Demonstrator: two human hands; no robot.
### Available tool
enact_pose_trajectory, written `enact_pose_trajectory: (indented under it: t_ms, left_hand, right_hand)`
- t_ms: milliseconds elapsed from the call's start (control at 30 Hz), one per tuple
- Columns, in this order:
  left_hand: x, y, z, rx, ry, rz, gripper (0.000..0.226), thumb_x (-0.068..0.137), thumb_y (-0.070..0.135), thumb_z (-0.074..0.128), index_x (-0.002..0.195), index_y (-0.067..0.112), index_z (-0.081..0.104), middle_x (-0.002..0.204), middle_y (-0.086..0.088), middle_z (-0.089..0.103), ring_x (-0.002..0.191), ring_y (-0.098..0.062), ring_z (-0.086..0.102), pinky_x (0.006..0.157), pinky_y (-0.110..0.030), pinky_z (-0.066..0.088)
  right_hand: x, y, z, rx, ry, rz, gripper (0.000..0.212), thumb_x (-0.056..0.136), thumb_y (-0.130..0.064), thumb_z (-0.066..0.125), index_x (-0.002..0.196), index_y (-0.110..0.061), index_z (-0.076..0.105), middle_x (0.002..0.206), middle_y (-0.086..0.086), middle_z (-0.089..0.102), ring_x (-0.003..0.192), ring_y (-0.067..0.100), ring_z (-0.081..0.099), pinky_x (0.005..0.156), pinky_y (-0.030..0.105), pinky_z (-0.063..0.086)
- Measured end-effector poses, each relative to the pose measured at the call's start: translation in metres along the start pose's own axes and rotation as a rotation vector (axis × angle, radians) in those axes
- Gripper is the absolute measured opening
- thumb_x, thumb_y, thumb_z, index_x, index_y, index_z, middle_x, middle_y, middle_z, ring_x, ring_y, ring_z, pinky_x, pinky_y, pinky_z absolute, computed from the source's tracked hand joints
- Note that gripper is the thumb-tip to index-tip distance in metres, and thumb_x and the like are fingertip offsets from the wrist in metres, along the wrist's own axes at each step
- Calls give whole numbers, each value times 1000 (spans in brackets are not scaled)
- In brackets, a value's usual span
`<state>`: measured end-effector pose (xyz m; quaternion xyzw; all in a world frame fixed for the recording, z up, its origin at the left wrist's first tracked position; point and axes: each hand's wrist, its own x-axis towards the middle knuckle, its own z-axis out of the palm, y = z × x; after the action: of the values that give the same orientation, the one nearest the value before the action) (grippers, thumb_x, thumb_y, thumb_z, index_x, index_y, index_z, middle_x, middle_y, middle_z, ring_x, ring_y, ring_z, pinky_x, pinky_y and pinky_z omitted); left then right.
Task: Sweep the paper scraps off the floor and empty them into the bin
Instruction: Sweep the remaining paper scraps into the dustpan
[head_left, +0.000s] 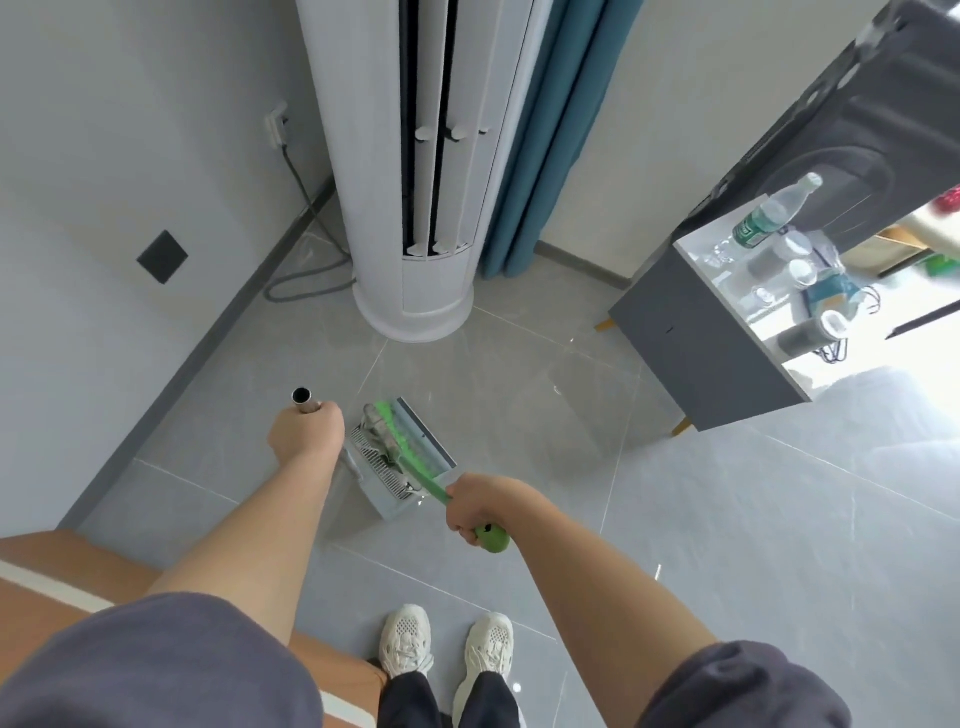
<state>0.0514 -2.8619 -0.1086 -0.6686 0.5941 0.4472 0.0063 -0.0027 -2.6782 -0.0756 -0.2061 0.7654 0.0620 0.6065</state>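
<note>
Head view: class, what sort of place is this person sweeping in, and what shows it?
Probably a room in a home: a floor-standing air conditioner in the corner, a teal curtain beside it, and a grey cabinet carrying bottles.

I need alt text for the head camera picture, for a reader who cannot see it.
Seen from above, a person's left hand grips the metal handle of a grey dustpan on the floor, while the right hand grips a green broom whose head rests in the pan. A white air conditioner stands behind.
</note>
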Motion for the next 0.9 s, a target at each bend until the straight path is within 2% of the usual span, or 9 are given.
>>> enact_pose_trajectory:
  t_ms: [100, 200, 267, 333, 433, 500, 633, 733, 900]
  left_hand:
    - [-31, 15, 10, 7, -54, 39, 26, 84, 21, 57, 94, 3, 73, 92, -20, 71, 87, -40, 68, 79, -42, 57]
    - [-73, 26, 25, 3, -115, 84, 26, 84, 20, 54, 94, 4, 72, 90, -20, 71, 84, -39, 69, 76, -39, 56]
    - [-111, 34, 36, -3, -147, 127, 26, 87, 19, 52, 92, 3, 71, 86, -19, 70, 81, -38, 69, 69, -35, 52]
    - [-161, 43, 50, 23, -183, 187, 23, 90, 15, 50, 80, 0, 63, 76, -16, 63, 81, -38, 65, 65, -31, 43]
    - [-224, 52, 76, 93, -222, 274, 21, 91, 10, 48, 73, 2, 54, 83, -17, 59, 89, -39, 62, 69, -31, 40]
    - [-282, 50, 104, 111, -267, 332, 24, 92, 10, 47, 68, 5, 49, 86, -17, 57, 85, -38, 59, 71, -33, 43]
    - [-379, 41, 150, 186, -303, 411, 19, 93, 11, 45, 75, 6, 50, 75, -11, 53, 77, -31, 49, 66, -30, 39]
    - [-458, 31, 184, 208, -369, 477, 28, 91, 12, 45, 63, 10, 44, 61, -6, 48, 70, -30, 50, 56, -28, 35]
    - [-572, 23, 237, 237, -422, 606, 27, 89, 13, 45, 62, 10, 46, 66, -6, 52, 69, -30, 51, 52, -26, 34]
  right_hand:
    - [-24, 26, 1, 116, 43, 34, 11, 86, -2, 44, 87, -12, 51, 74, 5, 56, 51, 16, 45, 51, 23, 37]
    - [-53, 62, 3, 286, 120, 54, 18, 87, -4, 50, 73, -16, 48, 69, 3, 53, 55, 16, 49, 53, 23, 42]
    - [-74, 89, 6, 300, 113, 109, 12, 85, -2, 46, 85, -10, 55, 70, 6, 54, 58, 21, 51, 57, 26, 43]
    - [-96, 123, 11, 355, 99, 168, 20, 86, -1, 41, 99, -5, 56, 72, 9, 52, 60, 23, 49, 57, 28, 41]
    - [-126, 172, 11, 582, 65, 275, 11, 91, -3, 36, 87, -7, 46, 51, 7, 42, 31, 16, 38, 36, 14, 30]
    - [-159, 225, 19, 686, 68, 296, 17, 92, -3, 35, 77, -8, 42, 39, 5, 40, 20, 13, 33, 32, 8, 27]
    - [-206, 313, 44, 781, 93, 292, 16, 92, -3, 36, 79, -8, 44, 63, 5, 41, 23, 11, 37, 33, 9, 33]
    - [-246, 380, 74, 771, 153, 258, 15, 91, -2, 36, 80, -8, 43, 63, 7, 40, 25, 11, 37, 35, 10, 33]
    - [-308, 476, 122, 872, 230, 256, 10, 92, 2, 37, 90, -5, 44, 72, 10, 42, 28, 13, 45, 32, 9, 33]
